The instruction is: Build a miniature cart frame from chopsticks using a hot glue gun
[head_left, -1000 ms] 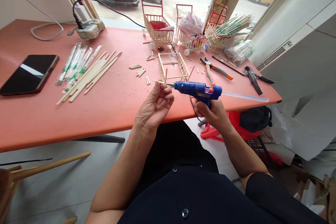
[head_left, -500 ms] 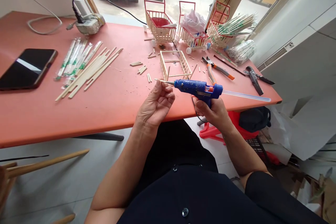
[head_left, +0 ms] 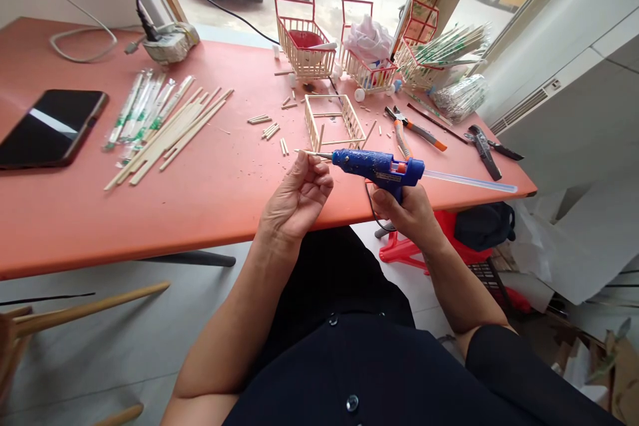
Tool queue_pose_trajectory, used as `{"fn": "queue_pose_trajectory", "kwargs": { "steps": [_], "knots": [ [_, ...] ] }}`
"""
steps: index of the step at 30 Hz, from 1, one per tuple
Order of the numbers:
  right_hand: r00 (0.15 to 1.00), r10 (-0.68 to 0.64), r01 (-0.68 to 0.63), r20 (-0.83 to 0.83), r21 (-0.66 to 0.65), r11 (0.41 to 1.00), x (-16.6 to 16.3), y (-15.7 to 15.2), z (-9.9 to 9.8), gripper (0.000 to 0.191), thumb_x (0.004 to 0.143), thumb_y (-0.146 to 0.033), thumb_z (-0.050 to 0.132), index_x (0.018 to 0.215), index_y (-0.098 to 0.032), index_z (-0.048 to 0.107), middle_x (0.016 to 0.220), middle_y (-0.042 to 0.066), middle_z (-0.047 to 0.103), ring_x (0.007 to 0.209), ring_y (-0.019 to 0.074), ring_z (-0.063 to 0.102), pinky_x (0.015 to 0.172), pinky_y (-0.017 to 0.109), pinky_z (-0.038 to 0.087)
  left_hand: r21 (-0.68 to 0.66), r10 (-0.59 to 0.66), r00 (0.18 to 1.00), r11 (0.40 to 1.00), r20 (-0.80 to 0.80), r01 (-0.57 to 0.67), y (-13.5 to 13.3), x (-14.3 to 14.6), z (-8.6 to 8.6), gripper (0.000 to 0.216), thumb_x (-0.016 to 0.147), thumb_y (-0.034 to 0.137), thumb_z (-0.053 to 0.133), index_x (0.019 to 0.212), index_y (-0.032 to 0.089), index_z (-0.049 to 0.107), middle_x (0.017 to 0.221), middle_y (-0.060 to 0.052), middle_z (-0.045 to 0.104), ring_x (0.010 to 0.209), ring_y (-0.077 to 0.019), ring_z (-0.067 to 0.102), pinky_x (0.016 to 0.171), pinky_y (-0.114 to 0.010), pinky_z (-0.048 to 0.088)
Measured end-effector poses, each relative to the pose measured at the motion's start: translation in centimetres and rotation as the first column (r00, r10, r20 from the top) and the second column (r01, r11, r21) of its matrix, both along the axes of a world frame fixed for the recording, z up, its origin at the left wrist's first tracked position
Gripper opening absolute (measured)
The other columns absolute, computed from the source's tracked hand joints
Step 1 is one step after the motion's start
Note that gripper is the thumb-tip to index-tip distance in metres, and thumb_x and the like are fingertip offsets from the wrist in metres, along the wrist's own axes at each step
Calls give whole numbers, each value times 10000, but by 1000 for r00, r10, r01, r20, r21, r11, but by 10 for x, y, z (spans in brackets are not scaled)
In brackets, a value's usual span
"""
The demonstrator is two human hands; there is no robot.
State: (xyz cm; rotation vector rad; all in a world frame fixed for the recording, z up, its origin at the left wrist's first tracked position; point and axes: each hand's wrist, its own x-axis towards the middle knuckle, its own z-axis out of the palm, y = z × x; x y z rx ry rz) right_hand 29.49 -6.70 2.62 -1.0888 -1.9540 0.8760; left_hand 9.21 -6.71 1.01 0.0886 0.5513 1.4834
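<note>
In my right hand (head_left: 407, 210) is a blue hot glue gun (head_left: 367, 165), its nozzle pointing left and a clear glue stick (head_left: 469, 181) sticking out of its back. My left hand (head_left: 302, 196) pinches a short wooden stick (head_left: 305, 152) between thumb and fingertips. The nozzle tip is at that stick; whether they touch I cannot tell. Just beyond the gun, a small open frame of wooden sticks (head_left: 344, 142) stands on the table. Short cut sticks (head_left: 270, 132) lie in little groups to its left.
On the orange table (head_left: 210, 213) are a phone (head_left: 52, 126), long chopsticks (head_left: 174, 136), wrapped chopsticks (head_left: 142, 110) and a power strip (head_left: 172, 46). Small stick-built carts (head_left: 304, 56) line the window side. Pliers (head_left: 399, 130) and cutters (head_left: 483, 150) lie on the right. The gun's cord hangs by the table edge.
Hardly anything differs. Both hands hold the same pose, with the glue gun nozzle still at the short stick; the view has shifted very slightly.
</note>
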Motion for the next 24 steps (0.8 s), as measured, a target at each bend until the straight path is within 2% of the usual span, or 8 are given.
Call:
{"fn": "queue_pose_trajectory", "kwargs": {
  "steps": [5,10,18,24],
  "knots": [
    [1000,3,-3,14,-5,1000,0,0,1,700,946,-867,598,672,-234,473,595,-14,444,594,132,398,550,300,316,-6,5,1000,1000,-2,-5,0,1,0,301,966,143,848,723,169,671,726,42,629,676,-44,592,626,-145,483],
    [1000,-2,2,13,10,1000,0,0,2,692,948,-854,605,666,-235,475,594,-11,447,604,137,407,554,302,327,-56,36,999,998,28,-34,2,1,1,331,994,142,815,698,161,667,708,38,624,673,-46,583,628,-157,476],
    [1000,-1,1,14,-2,1000,-1,0,3,686,941,-853,616,677,-238,467,592,-20,424,596,134,401,555,301,323,14,16,998,1000,-66,-15,3,-1,-6,350,905,212,926,704,180,641,710,44,593,677,-59,549,643,-175,486],
    [999,-16,16,43,-6,1000,-1,-1,4,689,948,-843,618,663,-234,468,585,-20,424,582,125,369,558,308,297,-2,39,998,999,-44,-39,3,0,-3,335,956,170,868,705,179,646,711,41,595,665,-53,549,627,-166,475]
  ]
}}
